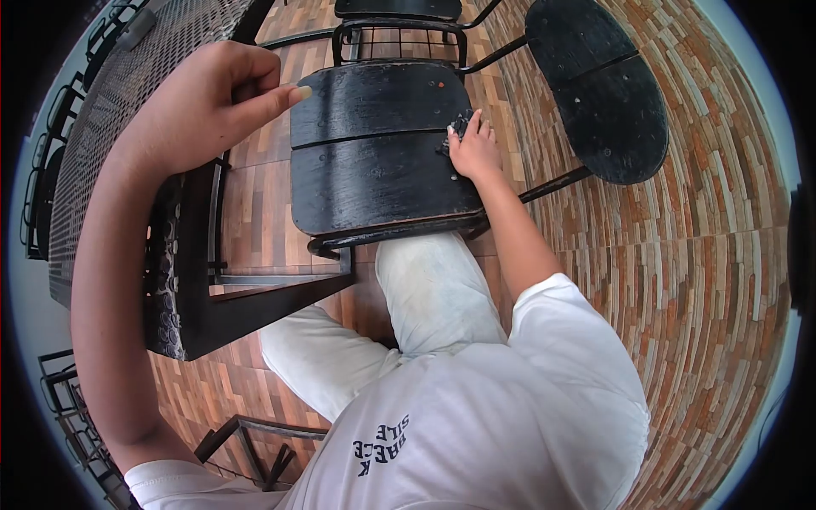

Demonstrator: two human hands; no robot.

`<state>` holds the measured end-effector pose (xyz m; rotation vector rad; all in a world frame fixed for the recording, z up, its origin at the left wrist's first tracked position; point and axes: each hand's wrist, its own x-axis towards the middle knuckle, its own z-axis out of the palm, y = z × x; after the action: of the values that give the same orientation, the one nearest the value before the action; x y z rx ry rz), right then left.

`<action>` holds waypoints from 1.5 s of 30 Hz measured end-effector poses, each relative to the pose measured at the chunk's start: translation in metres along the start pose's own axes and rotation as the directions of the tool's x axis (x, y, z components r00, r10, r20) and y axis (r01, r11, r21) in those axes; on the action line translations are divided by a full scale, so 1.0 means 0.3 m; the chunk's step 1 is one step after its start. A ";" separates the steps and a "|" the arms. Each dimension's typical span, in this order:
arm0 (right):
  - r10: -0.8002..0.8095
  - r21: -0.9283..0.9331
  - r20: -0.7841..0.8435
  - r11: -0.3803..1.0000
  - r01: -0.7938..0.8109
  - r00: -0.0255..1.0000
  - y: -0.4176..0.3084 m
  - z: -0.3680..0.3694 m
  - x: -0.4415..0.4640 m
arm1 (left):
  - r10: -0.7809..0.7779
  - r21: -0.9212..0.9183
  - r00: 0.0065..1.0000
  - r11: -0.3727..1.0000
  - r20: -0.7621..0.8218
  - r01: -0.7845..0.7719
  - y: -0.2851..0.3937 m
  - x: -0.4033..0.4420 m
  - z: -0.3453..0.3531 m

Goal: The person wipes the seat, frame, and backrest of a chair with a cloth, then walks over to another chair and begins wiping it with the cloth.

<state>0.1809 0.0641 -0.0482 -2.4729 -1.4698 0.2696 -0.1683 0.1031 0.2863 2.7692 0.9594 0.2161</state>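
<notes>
A black wooden chair seat (pixel 374 183) with a gap across its middle stands in front of my knees. My right hand (pixel 476 151) is at the seat's right edge, its fingers closed round a crumpled dark cloth (pixel 460 125) that touches the wood. Up at the left, my left hand (pixel 229 98) hangs in the air beside the seat's far left corner. Its fingers are curled, the thumb points towards the seat, and nothing shows in it.
The oval black backrest (pixel 599 93) rises at the right, before a brick-patterned wall (pixel 705 170). Left is a mesh-topped table (pixel 127 127) with a dark metal frame. Another chair (pixel 398 8) stands beyond the seat, and more black furniture lines the far left.
</notes>
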 end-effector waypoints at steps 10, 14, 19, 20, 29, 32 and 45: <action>0.060 -0.093 -0.108 0.993 -0.070 0.992 -0.227 0.020 0.386 | 0.015 0.013 0.999 1.000 -0.048 -0.014 0.013 0.005 0.005; -0.205 -0.133 -0.105 0.973 0.191 0.973 -0.267 0.070 0.379 | -0.004 -0.019 0.999 1.000 -0.033 0.004 0.009 -0.005 -0.002; -0.533 -0.103 0.000 0.842 0.530 0.846 -0.306 0.081 0.050 | -0.023 -0.040 1.000 0.999 -0.019 0.022 0.007 -0.003 -0.003; -0.547 -0.072 0.071 0.831 0.552 0.834 -0.309 0.051 -0.043 | -0.020 -0.044 1.000 0.999 -0.017 0.020 0.010 -0.002 -0.001; -0.525 -0.060 0.079 0.846 0.530 0.848 -0.139 -0.056 -0.473 | 0.023 0.022 1.000 0.999 0.018 -0.023 0.005 0.006 0.006; -0.485 -0.006 0.072 0.873 0.487 0.871 -0.078 -0.067 -0.457 | 0.013 0.044 1.000 0.999 0.025 -0.014 0.004 0.001 0.005; -0.024 -0.098 -0.141 0.995 0.010 0.990 -0.228 0.084 0.266 | 0.033 0.037 0.999 0.999 0.003 -0.033 0.008 -0.001 0.000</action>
<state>0.1545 0.1686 -0.0535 -2.4958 -1.4767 0.0182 -0.1670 0.1010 0.2870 2.8199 0.9264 0.2016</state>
